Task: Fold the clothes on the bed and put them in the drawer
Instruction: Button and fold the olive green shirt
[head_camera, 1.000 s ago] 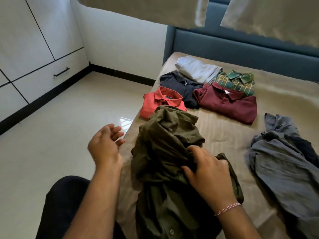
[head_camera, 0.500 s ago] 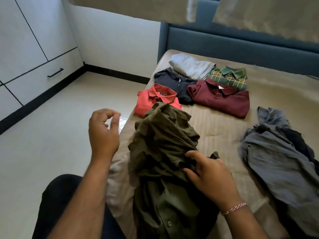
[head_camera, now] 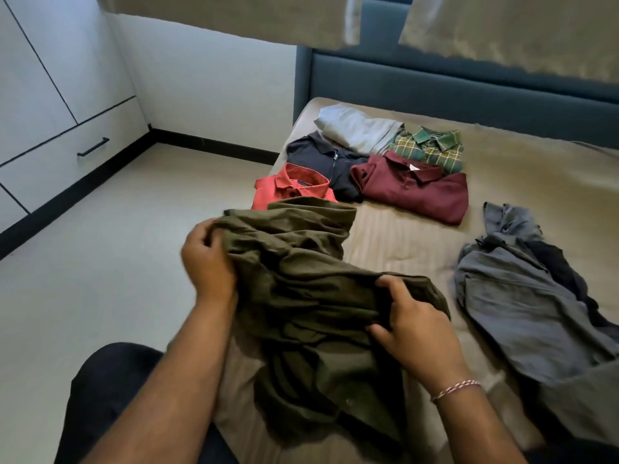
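both hands, left hand [head_camera: 209, 262] and right hand [head_camera: 413, 324], grip the crumpled olive shirt [head_camera: 311, 289]; find the shoulders, then spread it flat on the bed [head_camera: 402, 242].

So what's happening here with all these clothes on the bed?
A person is sorting laundry on the bed. Both hands grip a crumpled olive green shirt: the left hand bunches its left edge, the right hand pinches its right side. It is not folded yet. Five folded garments lie near the headboard, among them a red shirt and a maroon polo. A grey heap waits unfolded on the right. The drawer is closed.
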Demonstrator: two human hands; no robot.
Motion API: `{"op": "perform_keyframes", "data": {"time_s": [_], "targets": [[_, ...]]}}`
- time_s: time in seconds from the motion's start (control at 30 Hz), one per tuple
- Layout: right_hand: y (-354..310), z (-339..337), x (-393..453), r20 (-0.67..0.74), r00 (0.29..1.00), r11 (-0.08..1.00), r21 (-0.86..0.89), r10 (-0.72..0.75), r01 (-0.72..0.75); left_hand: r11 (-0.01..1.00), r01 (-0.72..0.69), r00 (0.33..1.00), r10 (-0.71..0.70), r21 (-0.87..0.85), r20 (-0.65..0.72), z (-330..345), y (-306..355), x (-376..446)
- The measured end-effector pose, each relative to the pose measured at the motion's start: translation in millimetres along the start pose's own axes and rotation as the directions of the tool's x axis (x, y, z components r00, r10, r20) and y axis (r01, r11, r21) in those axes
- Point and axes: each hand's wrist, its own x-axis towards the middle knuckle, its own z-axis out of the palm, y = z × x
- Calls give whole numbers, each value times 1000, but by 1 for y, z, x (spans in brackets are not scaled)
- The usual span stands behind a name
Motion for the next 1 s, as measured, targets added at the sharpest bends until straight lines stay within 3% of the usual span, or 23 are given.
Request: {"op": "perform_keyframes", "data": {"time_s": [0.07, 0.13, 0.23, 0.3, 0.37, 0.4, 0.43, 0.5, 0.53, 0.57, 0.6, 0.63, 0.67, 0.7, 0.73, 0.83, 0.93, 1.0], "targets": [[12, -1, 3, 66, 992, 993, -53, 108, -105, 934, 235, 960, -267, -271, -89, -18, -2, 13], [21, 0, 5, 133, 968, 977, -55, 213, -207, 816, 370, 890, -449, -444, -83, -30, 1, 17], [29, -3, 10, 158, 943, 956, -50, 292, -288, 795, 423, 844, -520, -435, -130, -38, -4, 18], [34, -7, 10, 196, 943, 963, -78, 269, -259, 874, 374, 880, -440, -312, -177, -40, -9, 19], [33, -11, 6, 230, 956, 983, -61, 185, -175, 992, 115, 977, -103, 53, -187, -44, -4, 17], [30, -13, 4, 183, 976, 992, 18, 118, -123, 963, -114, 980, 149, 246, -128, -45, 5, 14], [24, -15, 4, 87, 994, 989, 128, 62, -73, 876, -357, 925, 380, 324, -8, -46, 16, 11], [4, -13, 9, -179, 984, 944, 325, 11, 48, 733, -645, 753, 562, 215, 344, -37, 46, 5], [-9, -10, 14, -253, 967, 931, 354, 7, 86, 644, -736, 628, 538, 207, 562, -30, 57, 4], [-20, -8, 20, -274, 962, 931, 349, -8, 107, 484, -829, 501, 424, 279, 754, -22, 61, 6], [-30, -4, 26, -241, 970, 951, 287, -43, 114, 272, -896, 421, 267, 351, 867, -16, 62, 6], [-37, 2, 30, -175, 982, 978, 180, -71, 103, 127, -905, 423, 145, 407, 894, -12, 58, 8], [-41, 8, 32, -116, 990, 990, 106, -77, 89, 101, -883, 467, 101, 458, 878, -10, 52, 10], [-41, 13, 33, -102, 993, 991, 118, -52, 64, 183, -841, 532, 109, 509, 840, -12, 47, 12], [-37, 14, 34, -129, 992, 982, 187, -3, 27, 329, -776, 606, 151, 538, 781, -15, 44, 15], [-8, 9, 32, -278, 937, 915, 394, 213, -91, 666, -609, 752, 314, 430, 579, -24, 40, 19], [22, -8, 28, -406, 854, 891, 434, 325, -132, 840, -451, 879, 360, 301, 312, -26, 43, 11], [38, -20, 28, -457, 809, 887, 432, 370, -163, 949, -253, 966, 238, 188, 98, -24, 44, 14]]}}
